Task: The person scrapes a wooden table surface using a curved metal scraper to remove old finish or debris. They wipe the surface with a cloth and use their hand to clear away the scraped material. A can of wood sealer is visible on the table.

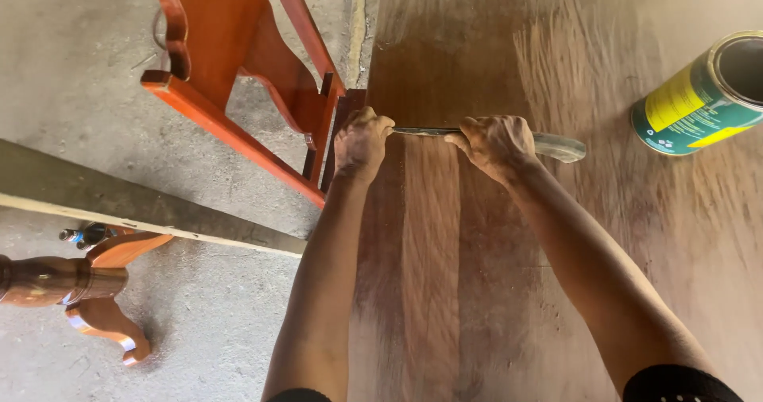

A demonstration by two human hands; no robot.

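The long metal blade (445, 132) lies flat across the brown wooden board (493, 291). Your left hand (362, 142) clenches its tip, your right hand (497, 141) grips near the handle. Right of the blade lies a green-and-yellow can (699, 100); left, reddish furniture (238, 60).

Long flat metal blade (429, 132), pale handle end at right, lying crosswise on brown wooden board (477, 275), probably a scraper

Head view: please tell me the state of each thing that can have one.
Left hand: closed on the blade's tip.
Right hand: closed on the blade's handle end.
Blade: flat across the board.
Wooden board: unevenly dark and pale.
Can: open, tilted.
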